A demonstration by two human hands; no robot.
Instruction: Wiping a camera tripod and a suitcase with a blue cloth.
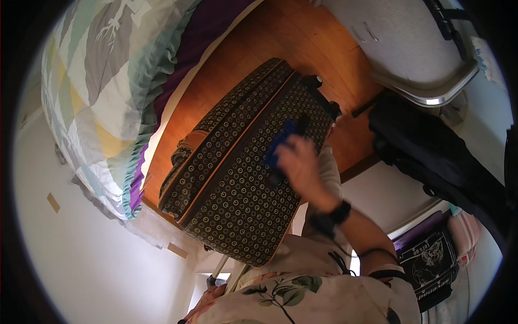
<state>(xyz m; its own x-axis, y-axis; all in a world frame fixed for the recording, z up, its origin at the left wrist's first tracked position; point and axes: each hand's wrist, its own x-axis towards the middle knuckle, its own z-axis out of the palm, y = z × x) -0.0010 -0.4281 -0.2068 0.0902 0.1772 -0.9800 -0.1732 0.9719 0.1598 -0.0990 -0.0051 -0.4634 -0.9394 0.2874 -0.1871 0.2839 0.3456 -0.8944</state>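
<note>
A dark brown suitcase [251, 162] with a ring pattern and orange piping lies tilted before me, its small wheels at the upper right and its telescopic handle [234, 276] drawn out at the bottom. My right hand [297, 162], blurred, is on a blue and black item [279, 141], perhaps a brush or cloth, against the suitcase's broad side. On that wrist sits a black band with a cord. At the lower left, my left hand [208, 299] is at the end of the telescopic handle, its fingers partly hidden by the patterned shirt.
A bed with a leaf-patterned cover [109, 93] stands at the left beside the wooden floor [226, 77]. To the right are a grey-white surface with a metal rim [429, 99], a black bag [437, 158] and a black printed box or bag [431, 263]. A white wall is at the lower left.
</note>
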